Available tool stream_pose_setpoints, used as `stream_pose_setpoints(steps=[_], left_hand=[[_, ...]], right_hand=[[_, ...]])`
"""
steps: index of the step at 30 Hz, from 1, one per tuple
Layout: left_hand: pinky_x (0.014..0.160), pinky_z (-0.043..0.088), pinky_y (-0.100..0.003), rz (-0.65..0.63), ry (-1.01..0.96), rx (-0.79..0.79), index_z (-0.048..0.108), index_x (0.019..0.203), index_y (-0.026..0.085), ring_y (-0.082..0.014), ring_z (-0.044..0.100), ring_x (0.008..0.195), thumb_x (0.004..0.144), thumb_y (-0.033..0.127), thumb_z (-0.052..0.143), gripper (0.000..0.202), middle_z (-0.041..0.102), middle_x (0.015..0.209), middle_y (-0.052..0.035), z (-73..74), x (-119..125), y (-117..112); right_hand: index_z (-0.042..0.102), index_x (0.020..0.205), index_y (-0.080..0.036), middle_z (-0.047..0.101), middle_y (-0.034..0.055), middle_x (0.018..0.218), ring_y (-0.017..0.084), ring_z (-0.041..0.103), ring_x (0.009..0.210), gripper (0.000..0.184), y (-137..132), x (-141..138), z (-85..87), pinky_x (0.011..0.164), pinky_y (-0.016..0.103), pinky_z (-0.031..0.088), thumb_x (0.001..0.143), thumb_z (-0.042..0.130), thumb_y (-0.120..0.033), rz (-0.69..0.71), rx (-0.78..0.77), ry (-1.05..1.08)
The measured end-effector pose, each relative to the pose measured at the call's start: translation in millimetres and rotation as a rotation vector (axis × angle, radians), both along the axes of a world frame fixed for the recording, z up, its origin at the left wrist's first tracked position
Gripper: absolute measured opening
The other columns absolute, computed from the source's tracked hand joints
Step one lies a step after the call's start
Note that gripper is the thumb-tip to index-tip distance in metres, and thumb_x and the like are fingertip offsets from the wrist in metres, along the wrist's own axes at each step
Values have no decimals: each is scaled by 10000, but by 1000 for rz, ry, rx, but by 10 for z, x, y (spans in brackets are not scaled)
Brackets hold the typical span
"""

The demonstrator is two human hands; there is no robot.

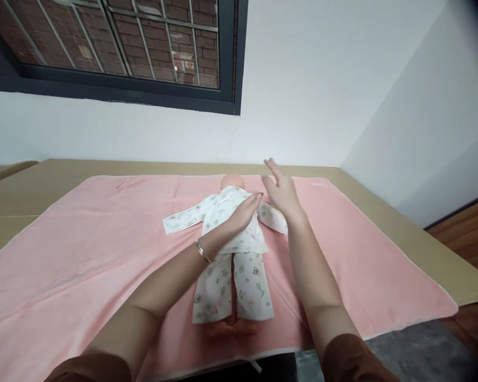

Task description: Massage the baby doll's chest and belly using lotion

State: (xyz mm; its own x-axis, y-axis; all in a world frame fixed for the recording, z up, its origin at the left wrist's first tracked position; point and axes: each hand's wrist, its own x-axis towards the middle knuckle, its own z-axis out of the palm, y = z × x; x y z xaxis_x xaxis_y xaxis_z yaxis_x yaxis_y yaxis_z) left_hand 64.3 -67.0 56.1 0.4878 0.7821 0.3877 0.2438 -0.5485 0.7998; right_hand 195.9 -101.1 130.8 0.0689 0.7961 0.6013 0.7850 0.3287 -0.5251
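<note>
A baby doll [233, 182] lies with its head toward the wall. It wears a white printed long-sleeved top [219, 212] and matching trousers [255, 286], with its feet showing below the hems. My left hand [245, 212], a bracelet on its wrist, rests over the upper chest of the top with fingers stretched out together. Just to the right of the doll's shoulder, my right hand [282, 193] is raised with fingers apart and holds nothing. The sleeve [273, 217] on that side is partly hidden behind my hands. Which way the doll faces is unclear.
Beneath the doll a pink blanket [135, 212] covers most of the tan table [75, 167] and drapes over its front edge. A white wall [302, 79] stands behind, with a dark-framed barred window [231, 58] at upper left. Wood panelling [470, 233] shows at right.
</note>
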Motion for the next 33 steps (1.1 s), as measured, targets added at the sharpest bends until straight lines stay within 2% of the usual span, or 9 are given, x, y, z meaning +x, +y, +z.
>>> stream_pose_setpoints(steps=[2,4,6,9,12,17,23,29,33], left_hand=[[1005,514,-420,-217,-186,-472,524,1329,194,-233,612,1199,983,552,56,683,636,1297,-118,188,217,-15],[972,533,-435,-315,-326,-833,493,1346,150,-252,622,1184,961,565,14,741,614,1314,-165,334,394,37],[944,545,-422,-307,-470,-1059,463,1369,122,-260,618,1191,959,556,67,716,587,1337,-194,418,528,114],[902,557,-376,-230,-690,-1256,415,1409,86,-269,602,1209,957,536,191,676,550,1362,-221,439,665,205],[867,565,-357,-175,-800,-1346,390,1433,70,-286,584,1225,951,537,237,689,519,1388,-225,402,752,248],[847,573,-357,-162,-874,-1401,384,1444,67,-288,588,1213,942,540,271,699,540,1359,-227,362,833,281],[868,568,-369,-197,-926,-1414,388,1429,13,-313,569,1237,937,536,298,724,546,1344,-253,399,864,277],[879,568,-392,-237,-972,-1447,369,1452,56,-312,576,1235,923,545,321,722,525,1367,-261,429,836,310],[870,568,-415,-313,-990,-1445,311,1482,71,-326,572,1242,912,554,329,748,462,1426,-274,445,790,322]], right_hand=[[484,1417,-138,417,115,1517,279,323,1447,512,-173,256,144,1191,525,248,927,417,-272,-81,-84,-6],[505,1404,-145,466,114,1483,302,361,1425,518,-325,485,228,1191,558,227,902,424,-242,-114,-189,-29],[501,1411,-181,480,82,1477,289,380,1416,528,-409,656,252,1193,542,243,895,411,-236,-101,-251,5],[448,1447,-156,418,79,1521,255,327,1446,579,-343,778,198,1209,479,242,872,393,-200,-80,-318,52],[446,1436,-77,361,115,1550,245,259,1474,631,-125,792,81,1235,435,168,807,420,-121,-47,-338,-6],[518,1390,-124,375,85,1543,235,278,1467,648,115,850,-110,1232,425,180,751,431,-59,-7,-412,-7],[581,1327,-112,469,89,1476,202,364,1425,668,145,995,-177,1214,392,227,692,398,-17,-20,-425,104],[660,1231,-128,561,66,1396,205,420,1392,652,163,1033,-210,1198,402,267,648,387,-27,-8,-373,235],[672,1215,-133,577,69,1379,211,432,1384,629,148,1006,-198,1196,408,269,654,405,-38,-26,-383,259]])
